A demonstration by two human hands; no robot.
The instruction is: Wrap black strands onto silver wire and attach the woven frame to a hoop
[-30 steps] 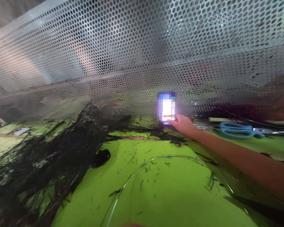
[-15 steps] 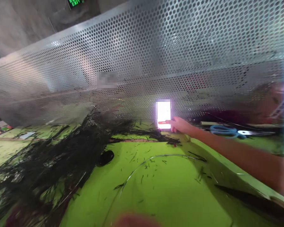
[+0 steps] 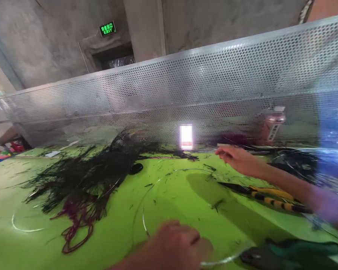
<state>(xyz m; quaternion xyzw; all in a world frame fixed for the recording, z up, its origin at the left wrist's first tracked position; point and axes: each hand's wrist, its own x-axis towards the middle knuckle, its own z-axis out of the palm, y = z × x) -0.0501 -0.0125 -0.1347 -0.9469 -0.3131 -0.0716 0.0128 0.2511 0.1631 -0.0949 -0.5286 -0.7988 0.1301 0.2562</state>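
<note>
My right hand (image 3: 238, 159) is over the green tabletop (image 3: 169, 202) at the right, to the right of a glowing phone screen (image 3: 186, 137) and apart from it. Its fingers are loosely bent and show nothing between them. My left hand (image 3: 177, 243) is closed and blurred at the bottom centre, its inner side hidden. A clear strand (image 3: 222, 260) shows beside it, but I cannot tell whether the hand holds it. Long-nosed pliers (image 3: 264, 197) with yellow and black handles lie below my right forearm. A dark green-handled tool (image 3: 293, 251) sits at the lower right.
A tangle of black strands (image 3: 92, 168) with dark red cord (image 3: 77, 221) covers the left. Beside it lies a black oval object (image 3: 135, 168). A perforated metal screen (image 3: 163, 93) stands along the back. A pink bottle (image 3: 273, 125) shows at the right.
My right hand has come away from the phone screen it was touching and moved right. My left hand has come further into view from the bottom. The view has tilted up.
</note>
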